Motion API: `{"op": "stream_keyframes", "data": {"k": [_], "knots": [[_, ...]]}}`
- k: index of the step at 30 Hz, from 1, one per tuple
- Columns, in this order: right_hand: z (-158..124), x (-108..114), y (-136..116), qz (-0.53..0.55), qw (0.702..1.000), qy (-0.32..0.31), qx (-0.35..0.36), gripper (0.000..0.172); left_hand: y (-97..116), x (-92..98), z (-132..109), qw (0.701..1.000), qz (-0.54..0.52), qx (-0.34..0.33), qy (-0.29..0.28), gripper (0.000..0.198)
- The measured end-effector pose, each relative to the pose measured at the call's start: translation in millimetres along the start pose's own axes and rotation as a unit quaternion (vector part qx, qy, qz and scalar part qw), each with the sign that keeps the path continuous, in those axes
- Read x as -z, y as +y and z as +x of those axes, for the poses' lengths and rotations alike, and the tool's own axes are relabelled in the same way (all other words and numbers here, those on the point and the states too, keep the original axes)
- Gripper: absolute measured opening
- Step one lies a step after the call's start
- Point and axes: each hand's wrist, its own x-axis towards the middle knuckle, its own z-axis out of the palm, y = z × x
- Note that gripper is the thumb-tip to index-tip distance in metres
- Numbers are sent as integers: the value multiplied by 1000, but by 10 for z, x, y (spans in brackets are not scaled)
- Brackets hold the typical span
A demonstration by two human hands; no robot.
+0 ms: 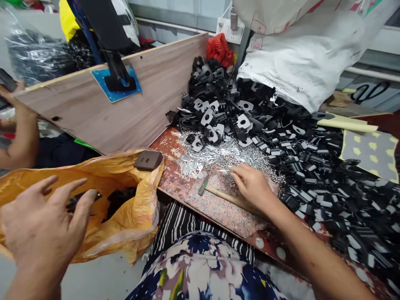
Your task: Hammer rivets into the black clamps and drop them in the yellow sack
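My left hand (46, 225) hovers over the open orange sack (146, 208), its fingers spread and nothing gripped. Below its fingertips, black parts (118, 200) show inside the sack. At the near edge of a heap of thin metal pins (215, 154), my right hand (253, 185) has its fingers pinched together on what looks like a metal pin. A small hammer (225, 196) lies on the speckled stone slab (218, 212), its handle running under my right hand. A dark brown block (148, 160) with two holes rests by the sack's rim.
Black plastic parts (243, 112) are heaped behind the pins, beneath a white sack (300, 62). Many small black pieces (312, 183) cover the right side. A wooden board (125, 108) stands upright at left, with another person's arm (25, 129) beyond it.
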Motion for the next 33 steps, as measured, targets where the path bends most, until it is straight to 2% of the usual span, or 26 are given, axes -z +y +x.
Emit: {"op": "stream_keyframes", "data": {"k": [1, 3, 4, 6, 9, 12, 15, 18, 20, 22, 24, 25, 27, 30, 32, 33], "knots": [[247, -18, 2, -15, 1000, 11, -4, 27, 46, -23, -19, 1000, -13, -6, -15, 38], [745, -115, -12, -39, 998, 56, -12, 34, 265, -108, -106, 993, -92, -11, -76, 35], [973, -182, -21, -33, 997, 66, -21, 38, 413, -164, -163, 980, -159, -13, -121, 33], [1350, -306, -18, 13, 997, 61, -54, 42, 715, -282, -276, 941, -293, -11, -168, 26], [1696, -358, 105, 65, 990, 61, -105, 40, 1047, -441, -382, 874, -413, -5, -256, 18], [1811, -233, 334, 99, 977, 78, -170, 40, 1209, -568, -396, 801, -493, 38, -338, 20], [1641, -108, 435, 135, 965, 68, -214, 40, 1350, -683, -342, 690, -590, 178, -380, 28], [1167, -131, 219, 160, 965, 43, -205, 33, 1588, -795, -239, 580, -675, 294, -348, 66], [787, -210, -32, 172, 970, 18, -173, 27, 1779, -860, -173, 539, -701, 314, -346, 79], [450, -259, -213, 180, 974, -17, -137, 22, 1943, -920, -133, 512, -701, 311, -387, 66], [208, -206, -194, 174, 977, -48, -117, 22, 2050, -980, -115, 501, -693, 309, -418, 47], [130, -133, -91, 164, 978, -54, -121, 22, 2081, -1008, -109, 500, -689, 313, -421, 43], [55, 79, 270, 114, 980, -31, -163, 20, 2111, -1052, -93, 499, -687, 336, -408, 39], [98, 406, 955, -26, 958, 83, -274, 25, 2139, -1061, -64, 467, -705, 376, -378, 31], [179, 515, 1313, -83, 940, 116, -310, 20, 2168, -1033, -69, 445, -716, 373, -388, 28], [221, 528, 1436, -100, 936, 120, -315, 21, 2183, -1015, -84, 444, -712, 364, -405, 28]]}}
